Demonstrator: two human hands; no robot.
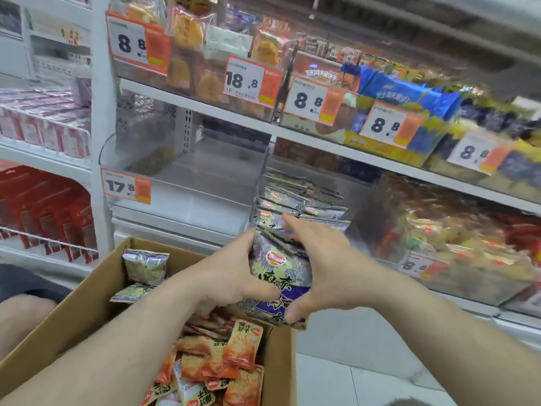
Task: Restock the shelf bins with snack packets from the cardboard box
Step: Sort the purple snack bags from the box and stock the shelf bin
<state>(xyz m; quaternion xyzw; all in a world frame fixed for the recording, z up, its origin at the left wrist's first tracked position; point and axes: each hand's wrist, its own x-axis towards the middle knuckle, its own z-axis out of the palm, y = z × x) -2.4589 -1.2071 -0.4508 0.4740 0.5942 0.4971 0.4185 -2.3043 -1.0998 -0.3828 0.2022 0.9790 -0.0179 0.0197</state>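
Head view, item: stack of purple snack packets, clamped between my left hand and right hand, above cardboard box, before half-filled shelf bin. Likely light, soft, slippery film; hold stack edges.

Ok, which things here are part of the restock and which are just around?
In the job: purple packets held by left hand and right hand; cardboard box; orange packets; clear bin.
Not in the job: red boxes; price tags.
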